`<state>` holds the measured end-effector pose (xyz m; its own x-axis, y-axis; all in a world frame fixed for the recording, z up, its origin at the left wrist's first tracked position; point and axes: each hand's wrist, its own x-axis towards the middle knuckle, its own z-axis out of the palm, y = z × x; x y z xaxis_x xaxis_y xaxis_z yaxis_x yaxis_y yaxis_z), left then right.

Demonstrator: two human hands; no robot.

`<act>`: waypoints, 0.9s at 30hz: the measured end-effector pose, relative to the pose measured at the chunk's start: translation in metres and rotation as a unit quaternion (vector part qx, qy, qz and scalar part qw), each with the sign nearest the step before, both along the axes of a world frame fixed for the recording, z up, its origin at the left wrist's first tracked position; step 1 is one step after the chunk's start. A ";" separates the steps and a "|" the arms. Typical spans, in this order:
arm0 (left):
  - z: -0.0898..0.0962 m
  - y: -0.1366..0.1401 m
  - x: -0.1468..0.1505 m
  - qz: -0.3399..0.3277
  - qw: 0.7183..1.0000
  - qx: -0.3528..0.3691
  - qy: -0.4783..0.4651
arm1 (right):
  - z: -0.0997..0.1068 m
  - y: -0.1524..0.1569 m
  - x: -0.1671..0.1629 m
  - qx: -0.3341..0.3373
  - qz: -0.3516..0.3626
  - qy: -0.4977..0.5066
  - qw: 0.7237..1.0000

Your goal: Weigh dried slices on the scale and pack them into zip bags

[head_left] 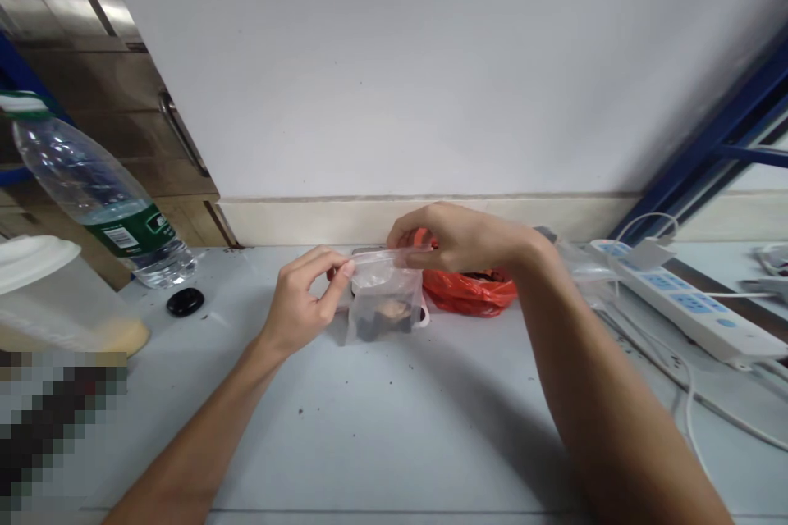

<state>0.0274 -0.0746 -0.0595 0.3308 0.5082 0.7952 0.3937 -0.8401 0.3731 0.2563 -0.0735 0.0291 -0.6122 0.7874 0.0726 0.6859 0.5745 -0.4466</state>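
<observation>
—While working over the table [400, 443], left of the red bag [471, 297], why reach from 2 sides?
—Likely to keep taut, between right hand [452, 238] (pinching? impossible to tell) and left hand [304, 294] (pinching left corner), the clear bag [377, 283].

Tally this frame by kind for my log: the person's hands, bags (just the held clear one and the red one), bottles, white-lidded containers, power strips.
Hands: 2 (left hand, right hand)
Bags: 2 (clear bag, red bag)
Bottles: 1 (green-labelled bottle)
White-lidded containers: 1 (translucent container)
Power strips: 1 (white power strip)
Total: 7
</observation>
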 end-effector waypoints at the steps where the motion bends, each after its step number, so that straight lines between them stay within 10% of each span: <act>1: -0.001 -0.001 0.002 -0.002 1.000 0.003 0.001 | -0.001 0.000 -0.003 0.003 0.008 0.006 1.000; 11: 0.001 -0.007 0.006 0.008 0.999 0.036 0.036 | -0.013 0.003 -0.024 0.051 0.061 0.029 0.996; 27: 0.015 0.000 -0.004 0.029 0.996 0.066 0.054 | 0.003 0.009 0.035 -0.037 -0.044 -0.045 0.997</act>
<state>0.0230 -0.0750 -0.0445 0.3921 0.4222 0.8173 0.4746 -0.8539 0.2135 0.2908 -0.0648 0.0322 -0.5422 0.8394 -0.0388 0.7710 0.4786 -0.4201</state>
